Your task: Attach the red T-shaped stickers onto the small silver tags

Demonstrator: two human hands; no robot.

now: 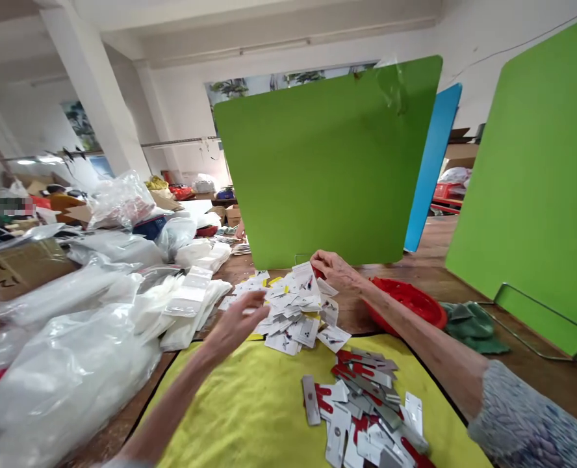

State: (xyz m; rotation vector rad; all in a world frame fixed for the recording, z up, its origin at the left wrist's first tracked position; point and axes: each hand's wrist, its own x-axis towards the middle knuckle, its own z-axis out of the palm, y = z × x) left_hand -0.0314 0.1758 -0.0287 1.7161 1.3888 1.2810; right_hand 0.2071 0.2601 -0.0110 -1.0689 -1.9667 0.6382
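Observation:
My left hand (238,320) hovers at the near left side of a heap of small white printed cards (288,318), its fingers apart and nothing in them. Reaching over the far side of that heap, my right hand (336,270) pinches the corner of a white printed card (303,279). A bit of red shows under those fingertips; I cannot make out what it is. Below, on the yellow cloth (230,403), lies a loose pile of flat metal pieces with red and white parts (366,409). Beneath my right forearm stands a red plastic basin (410,302), partly covered.
Plastic bags (84,377) and stacked white sleeves (186,299) crowd the left side, beside a cardboard box (20,270). A green board (327,175) rises behind the cards; another green board (537,195) stands right. A dark green cloth (474,325) lies near its wire stand (542,309).

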